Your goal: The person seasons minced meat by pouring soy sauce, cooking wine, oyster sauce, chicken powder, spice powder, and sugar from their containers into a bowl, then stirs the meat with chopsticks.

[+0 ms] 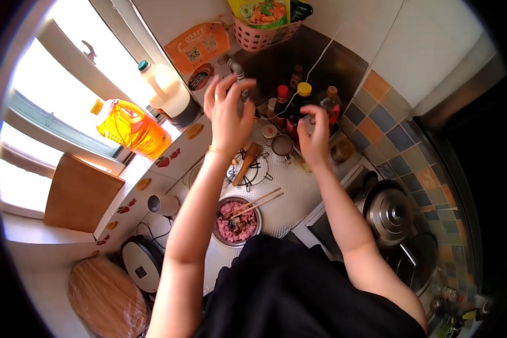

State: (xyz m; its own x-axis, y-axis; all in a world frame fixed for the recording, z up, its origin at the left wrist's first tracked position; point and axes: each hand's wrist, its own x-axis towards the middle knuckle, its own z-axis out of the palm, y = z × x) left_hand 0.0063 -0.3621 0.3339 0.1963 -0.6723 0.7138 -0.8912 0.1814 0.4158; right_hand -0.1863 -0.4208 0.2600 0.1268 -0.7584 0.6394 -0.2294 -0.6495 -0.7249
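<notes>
As our right hand apparently reaches toward bottles, we need clearance there, left hand near tap, both grips apart.

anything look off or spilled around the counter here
One thing: a thin white cord runs loosely down across the bottles in the back corner, where it might snag when one is lifted. No spill shows around the metal bowl.
</notes>
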